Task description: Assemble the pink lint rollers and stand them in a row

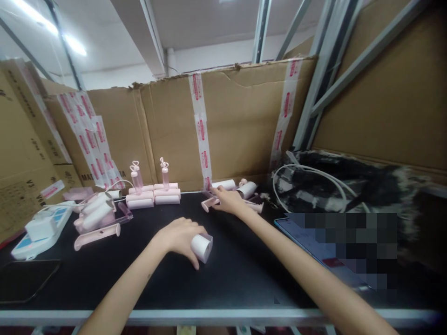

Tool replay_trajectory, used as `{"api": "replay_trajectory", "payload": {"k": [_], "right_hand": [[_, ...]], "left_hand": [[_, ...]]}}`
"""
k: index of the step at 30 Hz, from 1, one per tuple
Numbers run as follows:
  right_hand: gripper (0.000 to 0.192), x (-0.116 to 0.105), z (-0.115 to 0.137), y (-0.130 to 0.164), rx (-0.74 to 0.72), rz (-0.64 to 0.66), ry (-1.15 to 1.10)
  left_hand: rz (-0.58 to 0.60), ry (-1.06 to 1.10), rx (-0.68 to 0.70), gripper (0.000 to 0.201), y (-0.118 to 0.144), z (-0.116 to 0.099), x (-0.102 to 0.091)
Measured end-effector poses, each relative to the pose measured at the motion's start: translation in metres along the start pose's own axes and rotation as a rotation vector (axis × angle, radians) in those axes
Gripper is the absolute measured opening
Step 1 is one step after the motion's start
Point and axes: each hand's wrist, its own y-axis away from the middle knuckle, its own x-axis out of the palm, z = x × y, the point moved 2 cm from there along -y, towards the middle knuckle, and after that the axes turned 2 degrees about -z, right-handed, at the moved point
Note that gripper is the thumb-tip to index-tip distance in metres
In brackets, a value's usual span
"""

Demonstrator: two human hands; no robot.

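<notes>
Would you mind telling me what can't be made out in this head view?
- Tablet: most of it is pixelated over.
- Right hand: its fingertips hide whatever it touches among the pink handles.
- Left hand: covers part of the white roll.
- Box print: too blurred to read.

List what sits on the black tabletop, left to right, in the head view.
Power strip → loose pile of pink rollers → stacked rollers with two upright pink handles → left hand on a white roll → right hand at the pink handle → white cable.
</notes>
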Motion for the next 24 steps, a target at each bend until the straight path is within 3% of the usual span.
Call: {"api": "replay_trajectory", "payload": {"k": [2, 4, 8, 13, 15, 18, 19, 21, 24], "right_hand": [[0.051, 0.005, 0.003, -0.010, -0.051, 0.031, 0.013], [0.037, 0.006, 0.006, -0.016, -0.089, 0.021, 0.011], [0.023, -0.008, 0.011, -0.011, -0.129, -0.098, -0.043], [0.027, -0.033, 0.033, 0.016, -0.103, -0.334, -0.220], [0.023, -0.041, 0.050, 0.030, -0.162, -0.441, -0.429], [0.019, -0.050, 0.073, 0.044, -0.318, -0.440, -0.747], [0.018, -0.053, 0.076, 0.046, -0.302, -0.435, -0.839], [0.023, -0.057, 0.073, 0.044, -0.130, -0.426, -1.022], [0.045, -0.055, 0.061, 0.037, 0.168, -0.265, -1.232]], "left_hand": [[0.012, -0.019, -0.055, 0.068, -0.002, 0.014, 0.007], [-0.033, -0.020, -0.120, 0.069, -0.002, 0.033, 0.011], [-0.255, -0.006, -0.237, 0.093, 0.002, 0.060, 0.005], [-0.579, 0.113, -0.251, 0.073, -0.007, 0.043, 0.001], [-0.705, 0.315, -0.267, 0.066, -0.014, 0.031, 0.006], [-0.949, 0.750, -0.395, 0.048, -0.018, 0.024, 0.013], [-1.018, 0.866, -0.448, 0.042, -0.018, 0.024, 0.014], [-1.090, 1.006, -0.487, 0.032, -0.015, 0.024, 0.014], [-0.987, 1.053, -0.310, 0.031, -0.014, 0.017, 0.011]]}}
